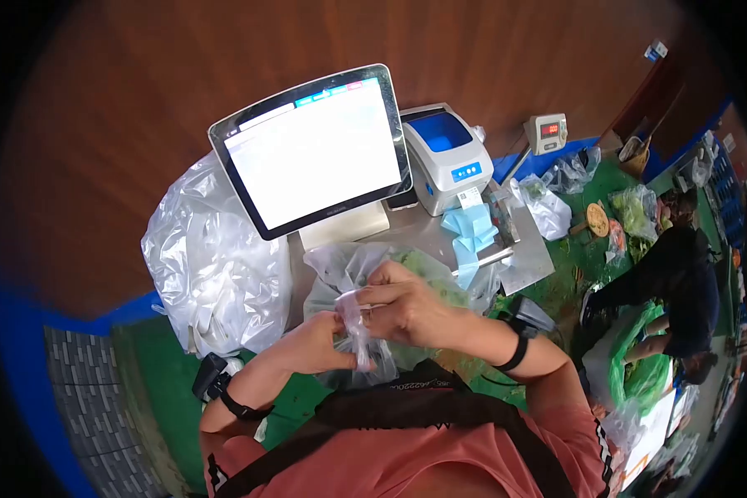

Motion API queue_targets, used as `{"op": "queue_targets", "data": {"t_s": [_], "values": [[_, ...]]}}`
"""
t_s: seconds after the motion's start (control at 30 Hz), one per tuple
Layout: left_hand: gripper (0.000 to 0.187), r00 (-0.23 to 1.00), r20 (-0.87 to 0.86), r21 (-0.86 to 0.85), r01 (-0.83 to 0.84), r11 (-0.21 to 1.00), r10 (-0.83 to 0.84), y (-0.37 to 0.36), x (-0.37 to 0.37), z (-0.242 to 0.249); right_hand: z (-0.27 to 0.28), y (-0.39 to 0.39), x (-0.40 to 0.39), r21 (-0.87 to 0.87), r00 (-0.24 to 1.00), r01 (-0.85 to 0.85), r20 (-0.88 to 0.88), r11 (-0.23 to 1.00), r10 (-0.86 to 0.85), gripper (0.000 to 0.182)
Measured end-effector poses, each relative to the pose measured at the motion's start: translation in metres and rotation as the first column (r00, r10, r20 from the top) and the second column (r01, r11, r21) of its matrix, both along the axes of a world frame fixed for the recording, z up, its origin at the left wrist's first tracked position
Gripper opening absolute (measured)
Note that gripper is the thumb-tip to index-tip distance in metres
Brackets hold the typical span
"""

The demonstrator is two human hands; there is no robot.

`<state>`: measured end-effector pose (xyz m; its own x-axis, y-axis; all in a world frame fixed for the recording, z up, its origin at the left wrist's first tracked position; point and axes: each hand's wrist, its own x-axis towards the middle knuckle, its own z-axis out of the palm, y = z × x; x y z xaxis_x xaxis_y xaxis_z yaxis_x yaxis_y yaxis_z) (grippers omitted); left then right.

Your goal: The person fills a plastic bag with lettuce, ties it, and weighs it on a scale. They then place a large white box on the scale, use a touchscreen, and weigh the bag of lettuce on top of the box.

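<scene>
A clear plastic bag (328,270) (pale green contents inside), its gathered neck twisted, at the table's near edge (295,286).

The floor (577,274) is green; the wall (141,83), reddish brown — with a blue band (129,309) along its foot. The label strip (471,228) is pale blue, the shirt (365,452) coral pink — its sleeve striped black and white. The scale's digits (549,130) glow red.

L hand (317,342), R hand (410,310) close tog.
</scene>
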<state>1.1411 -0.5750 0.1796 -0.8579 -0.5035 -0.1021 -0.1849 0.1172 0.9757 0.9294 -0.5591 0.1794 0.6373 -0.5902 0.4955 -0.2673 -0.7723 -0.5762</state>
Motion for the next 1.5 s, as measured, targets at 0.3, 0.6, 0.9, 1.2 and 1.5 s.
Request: {"op": "queue_targets", "data": {"t_s": [0.3, 0.6, 0.9, 1.2, 1.5], "values": [[0.022, 0.94, -0.058, -0.08, -0.341, 0.937, 0.337, -0.026, 0.002, 0.0, -0.129, 0.046, -0.079, 0.369, 0.888, 0.367, 0.133, 0.854, -0.44, 0.036], [0.026, 0.959, 0.001, 0.005, 0.284, 0.959, -0.284, -0.084, -0.21, -0.032, -0.073, 0.11, -0.046, 0.391, 0.85, 0.344, 0.257, 0.854, -0.46, 0.018], [0.009, 0.763, -0.095, 0.901, -0.207, 0.381, 0.64, -0.208, -0.347, -0.271, -0.087, 0.223, -0.068, 0.31, 0.385, 0.842, 0.226, 0.441, -0.895, 0.013], [0.01, 0.959, -0.198, -0.654, 0.023, 0.756, -0.201, -0.04, -0.377, -0.22, -0.084, 0.371, -0.049, 0.32, -0.341, 0.906, 0.17, -0.276, -0.925, 0.021], [0.038, -0.333, 0.155, -0.36, 0.858, -0.367, -0.93, 0.361, -0.358, -0.097, -0.1, 0.545, 0.01, 0.425, -0.792, 0.61, 0.324, -0.669, -0.518, 0.018]]}}
